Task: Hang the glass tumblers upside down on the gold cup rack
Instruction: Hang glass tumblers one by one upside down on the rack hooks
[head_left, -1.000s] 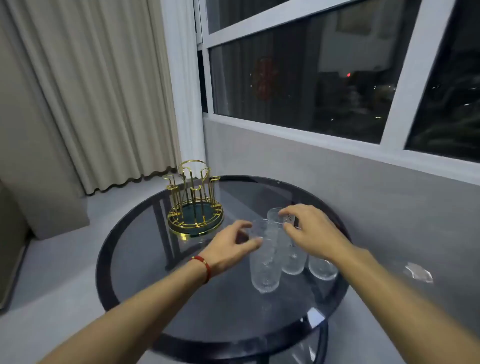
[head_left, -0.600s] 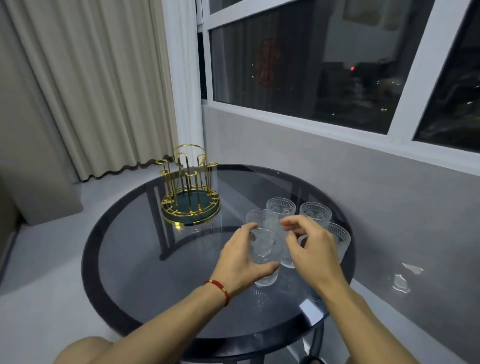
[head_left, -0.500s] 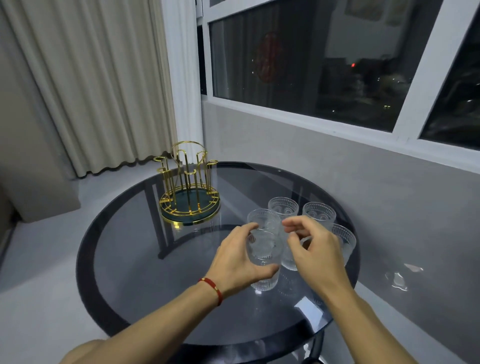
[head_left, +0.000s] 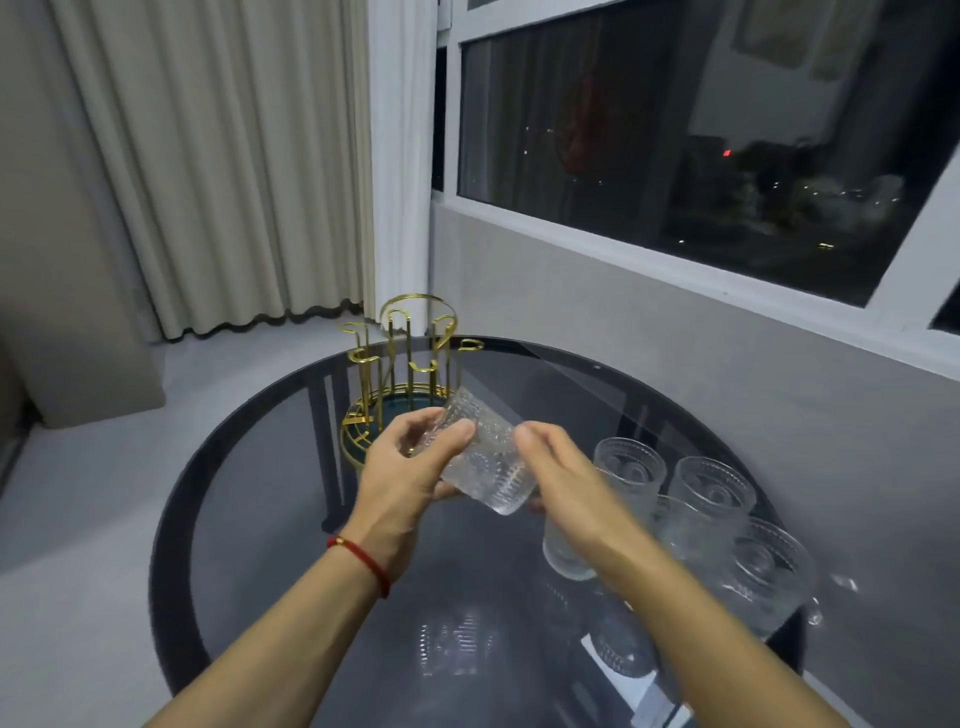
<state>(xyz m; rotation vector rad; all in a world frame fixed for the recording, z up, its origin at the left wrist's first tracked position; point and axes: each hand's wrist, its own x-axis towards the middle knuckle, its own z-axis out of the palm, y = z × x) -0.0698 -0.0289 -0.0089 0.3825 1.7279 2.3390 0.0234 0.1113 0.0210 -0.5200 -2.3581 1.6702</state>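
Observation:
A patterned glass tumbler (head_left: 488, 462) is off the table and tilted on its side, its base toward me and its mouth toward the rack. My left hand (head_left: 410, 473) grips it near the mouth. My right hand (head_left: 561, 478) touches its right side with the fingertips. The gold cup rack (head_left: 405, 374) stands just behind the lifted glass, with no glass on its hooks. Several more tumblers stand upright at the right, among them one at the back (head_left: 631, 465), one further right (head_left: 711, 486) and one near the edge (head_left: 769, 571).
A round dark glass table (head_left: 249, 493) carries everything. A grey wall and window sill (head_left: 675, 270) run close behind it on the right. Beige curtains (head_left: 218, 156) hang at the back left. A red cord sits on my left wrist.
The front tumbler stood upright on the table in my left hand; now it is lifted, tipped sideways and carried left toward the rack, with both hands on it.

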